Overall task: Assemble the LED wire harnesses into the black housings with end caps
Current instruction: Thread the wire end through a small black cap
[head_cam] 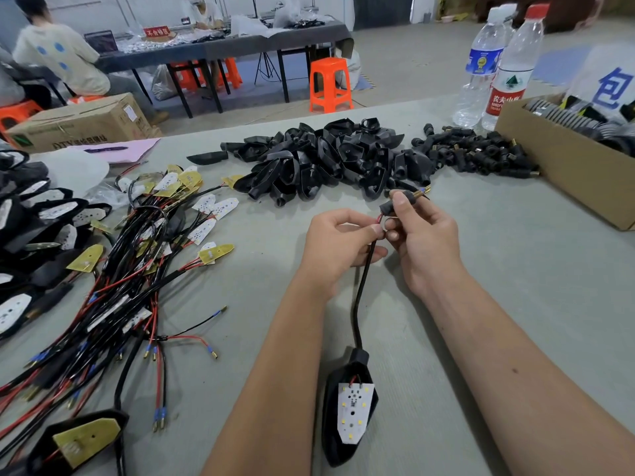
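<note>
left hand (338, 242) pinches the harness wire (365, 269) taut, right hand (417, 231) grips the end cap (400, 201) so it slides down toward the housing (347, 407).

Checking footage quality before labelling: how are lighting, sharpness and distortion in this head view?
Head view: even, soft light, no hard shadows; both hands, left and right, are sharp; wide-angle bending curves the table edge and stretches the forearms; far background slightly soft.

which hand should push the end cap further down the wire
Right, probably: the right hand already pinches the end cap in its fingers, while the left hand holds the black wire just below it.
</note>
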`<state>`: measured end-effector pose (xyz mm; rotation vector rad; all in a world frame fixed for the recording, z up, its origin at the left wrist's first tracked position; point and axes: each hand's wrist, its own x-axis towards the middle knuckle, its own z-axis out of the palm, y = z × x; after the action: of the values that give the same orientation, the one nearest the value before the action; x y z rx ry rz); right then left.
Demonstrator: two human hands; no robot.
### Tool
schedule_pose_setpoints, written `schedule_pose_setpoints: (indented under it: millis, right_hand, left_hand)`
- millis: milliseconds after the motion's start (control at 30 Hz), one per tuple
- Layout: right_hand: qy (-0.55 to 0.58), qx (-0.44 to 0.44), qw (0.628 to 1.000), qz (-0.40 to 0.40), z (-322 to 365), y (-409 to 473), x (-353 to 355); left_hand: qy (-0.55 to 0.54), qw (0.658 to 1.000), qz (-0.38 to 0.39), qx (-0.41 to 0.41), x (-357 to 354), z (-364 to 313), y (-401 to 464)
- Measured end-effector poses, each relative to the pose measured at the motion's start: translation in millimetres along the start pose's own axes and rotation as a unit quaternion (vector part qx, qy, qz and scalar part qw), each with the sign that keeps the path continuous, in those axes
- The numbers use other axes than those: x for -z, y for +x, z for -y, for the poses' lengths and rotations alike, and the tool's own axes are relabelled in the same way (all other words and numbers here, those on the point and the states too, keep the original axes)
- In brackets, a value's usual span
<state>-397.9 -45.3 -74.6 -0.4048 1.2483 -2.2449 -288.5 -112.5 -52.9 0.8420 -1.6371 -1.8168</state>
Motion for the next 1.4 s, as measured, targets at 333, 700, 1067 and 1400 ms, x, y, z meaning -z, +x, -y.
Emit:
schedule_pose_setpoints:
  millis: [333,700,1067,1400]
  right_hand:
    - [-0.083,-0.012,0.995,0.06,-1.2,-1.5,0.1]
    - [-0.11,-0.018,0.993,0.036,0.8,-2.4,-2.6]
    - [-0.119,0.042,0.991,-0.052,6.8,0.7,4.8]
    - [-0.173,0.08,0.977,-0.092,11.1,-3.1,2.6]
  left_hand:
    - [0.024,0.997,-0.058,-0.043,5.4,2.4,3.9]
    - [0.032,0.999,-0.015,-0.035,12.8,0.8,3.5]
    - [0.02,0.995,0.097,0.034,11.5,-8.4,-3.7]
    - [0.037,0.987,0.131,0.087,27.6,-9.4,-1.7]
